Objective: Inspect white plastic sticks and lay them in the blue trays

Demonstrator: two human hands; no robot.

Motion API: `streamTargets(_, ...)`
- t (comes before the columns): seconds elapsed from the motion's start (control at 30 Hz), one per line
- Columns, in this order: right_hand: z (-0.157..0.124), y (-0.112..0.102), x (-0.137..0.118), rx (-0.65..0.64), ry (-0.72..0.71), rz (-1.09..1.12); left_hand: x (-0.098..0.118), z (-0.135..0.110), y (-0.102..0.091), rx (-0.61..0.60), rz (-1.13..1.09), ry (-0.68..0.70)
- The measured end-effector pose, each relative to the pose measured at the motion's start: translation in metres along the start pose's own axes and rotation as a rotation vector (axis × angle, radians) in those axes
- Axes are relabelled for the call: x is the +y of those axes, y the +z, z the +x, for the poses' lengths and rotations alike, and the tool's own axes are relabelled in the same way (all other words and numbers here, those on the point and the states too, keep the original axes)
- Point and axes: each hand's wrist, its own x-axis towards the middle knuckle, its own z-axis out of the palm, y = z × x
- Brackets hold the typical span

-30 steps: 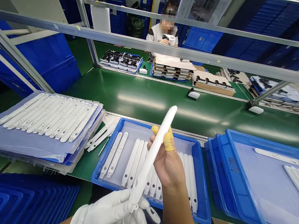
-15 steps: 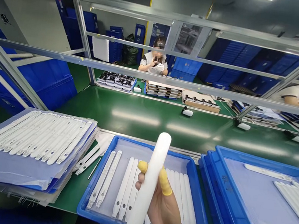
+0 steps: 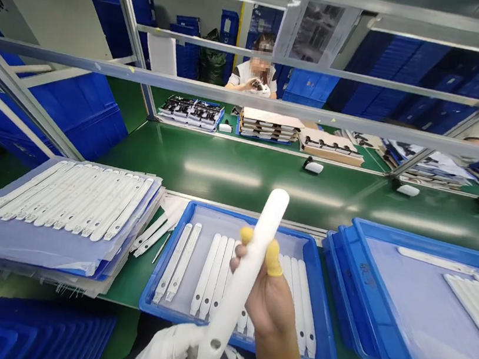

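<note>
I hold a long white plastic part (image 3: 249, 264) upright and tilted to the right in front of me. My right hand (image 3: 269, 299), bare with yellow finger cots on thumb and fingertip, pinches its middle. My left hand (image 3: 172, 354), in a white glove, grips its lower end at the bottom edge of the view. Behind the part sits a blue tray (image 3: 321, 357) with several similar white parts lying side by side.
A stack of clear sheets (image 3: 35, 240) carrying several white parts lies at left. Nested blue trays (image 3: 368, 281) with a few parts stand at right. A green conveyor belt (image 3: 223, 171) runs behind. Across it a person sits by stacked trays (image 3: 267, 125). Metal frame bars (image 3: 234, 92) cross overhead.
The view dipped back down after rising, and my gloved left hand shows again at the part's lower end. The part stays held in both hands, leaning slightly more to the right.
</note>
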Motion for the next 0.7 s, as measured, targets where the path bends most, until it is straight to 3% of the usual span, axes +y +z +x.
streamTargets(0.17, 0.021, 0.001, -0.006, 0.063, 0.071, 0.043, 0.019, 0.004, -0.008, -0.013, -0.121, -0.136)
streamTargets(0.33, 0.027, -0.003, -0.005, 0.075, 0.115, 0.04, 0.028, 0.005, -0.008, -0.017, -0.269, -0.145)
streamTargets(0.53, 0.033, -0.008, 0.001, 0.101, 0.122, 0.037, 0.022, 0.006, -0.008, -0.017, -0.346, -0.154)
streamTargets(0.7, 0.041, -0.018, 0.018, 0.178, 0.065, -0.008, 0.011, 0.024, -0.013, 0.133, -0.32, -0.171)
